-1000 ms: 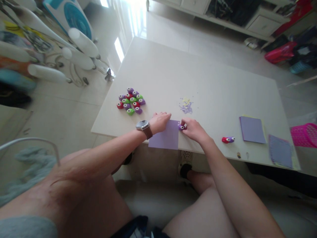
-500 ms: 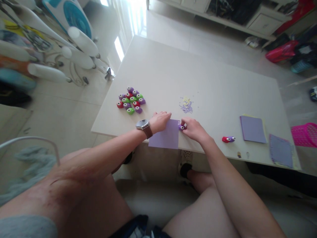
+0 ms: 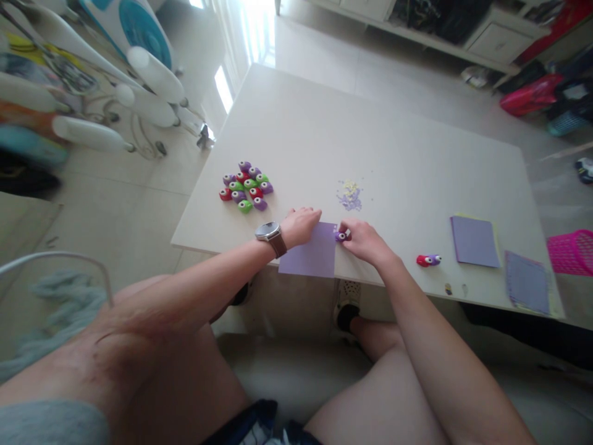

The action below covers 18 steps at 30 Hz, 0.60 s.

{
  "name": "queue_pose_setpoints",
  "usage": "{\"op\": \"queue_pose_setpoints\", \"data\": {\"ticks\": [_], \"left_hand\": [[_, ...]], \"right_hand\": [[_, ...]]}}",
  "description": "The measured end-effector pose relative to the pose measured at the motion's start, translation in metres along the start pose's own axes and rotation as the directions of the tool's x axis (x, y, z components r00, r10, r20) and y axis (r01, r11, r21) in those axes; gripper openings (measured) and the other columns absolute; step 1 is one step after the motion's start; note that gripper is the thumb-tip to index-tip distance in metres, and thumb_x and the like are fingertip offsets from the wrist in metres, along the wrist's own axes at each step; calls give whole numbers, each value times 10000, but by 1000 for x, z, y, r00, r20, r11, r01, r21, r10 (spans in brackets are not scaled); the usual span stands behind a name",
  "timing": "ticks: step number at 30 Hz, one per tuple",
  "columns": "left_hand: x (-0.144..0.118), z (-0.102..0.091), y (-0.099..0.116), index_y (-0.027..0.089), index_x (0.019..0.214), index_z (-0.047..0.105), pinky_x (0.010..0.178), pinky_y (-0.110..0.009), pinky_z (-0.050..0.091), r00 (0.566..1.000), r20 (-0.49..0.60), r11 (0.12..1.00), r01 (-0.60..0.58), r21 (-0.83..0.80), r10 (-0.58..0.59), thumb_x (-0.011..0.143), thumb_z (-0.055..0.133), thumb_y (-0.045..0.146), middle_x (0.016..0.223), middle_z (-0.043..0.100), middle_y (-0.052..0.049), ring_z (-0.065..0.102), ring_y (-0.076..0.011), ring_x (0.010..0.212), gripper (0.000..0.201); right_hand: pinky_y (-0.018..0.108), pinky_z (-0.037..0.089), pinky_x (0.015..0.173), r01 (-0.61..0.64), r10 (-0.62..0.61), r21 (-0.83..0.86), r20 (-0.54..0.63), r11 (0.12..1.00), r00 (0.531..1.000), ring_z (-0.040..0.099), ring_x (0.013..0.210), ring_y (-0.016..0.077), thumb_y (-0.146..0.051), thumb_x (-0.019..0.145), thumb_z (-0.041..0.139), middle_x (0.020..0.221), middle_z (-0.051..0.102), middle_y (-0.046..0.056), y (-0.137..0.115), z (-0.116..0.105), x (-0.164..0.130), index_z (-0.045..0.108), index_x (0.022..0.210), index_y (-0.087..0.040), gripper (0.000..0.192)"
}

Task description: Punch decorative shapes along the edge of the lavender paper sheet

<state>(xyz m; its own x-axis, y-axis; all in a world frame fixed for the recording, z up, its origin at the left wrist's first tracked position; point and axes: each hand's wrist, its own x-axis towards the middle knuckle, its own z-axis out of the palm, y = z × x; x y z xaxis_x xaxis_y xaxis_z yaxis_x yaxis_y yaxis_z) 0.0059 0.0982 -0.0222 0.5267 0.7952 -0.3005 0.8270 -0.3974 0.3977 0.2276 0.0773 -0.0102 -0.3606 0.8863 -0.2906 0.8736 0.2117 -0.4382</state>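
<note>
A purple sheet of paper (image 3: pixel 308 256) lies at the table's near edge, its lower part sticking out past the edge. My left hand (image 3: pixel 302 226) rests flat on its upper left part, fingers stretched out. At the sheet's right edge, my right hand (image 3: pixel 364 240) grips a small purple paper punch (image 3: pixel 341 237) with an eye-like round on it. Tiny cut-outs show in the paper near the upper right corner. Whether the punch is pressed down cannot be made out. Beyond my hands lies a small heap of purple and yellow paper bits (image 3: pixel 351 196).
Several red, green and purple punches (image 3: pixel 245 187) cluster on the table's left. At right stand a red punch (image 3: pixel 421 261) and a purple one (image 3: pixel 434 260), near a purple paper stack (image 3: pixel 475 241) and a second stack (image 3: pixel 527 283). A pink basket (image 3: pixel 572 252) sits beyond.
</note>
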Motion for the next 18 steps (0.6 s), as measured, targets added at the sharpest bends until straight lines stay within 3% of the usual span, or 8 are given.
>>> {"op": "queue_pose_setpoints", "data": {"ticks": [18], "left_hand": [[0,-1,2,168,1159,623,938,-438,476,1000,7,1000,6,3,-6,811,598,109,1198,686,-148,630,-320,1160,354]], "right_hand": [[282,388,702,-25,25,-56,-15,998,1000,595,772,195,-67,833,607,876,685,54,0,2,1,564,844,-222,161]]}}
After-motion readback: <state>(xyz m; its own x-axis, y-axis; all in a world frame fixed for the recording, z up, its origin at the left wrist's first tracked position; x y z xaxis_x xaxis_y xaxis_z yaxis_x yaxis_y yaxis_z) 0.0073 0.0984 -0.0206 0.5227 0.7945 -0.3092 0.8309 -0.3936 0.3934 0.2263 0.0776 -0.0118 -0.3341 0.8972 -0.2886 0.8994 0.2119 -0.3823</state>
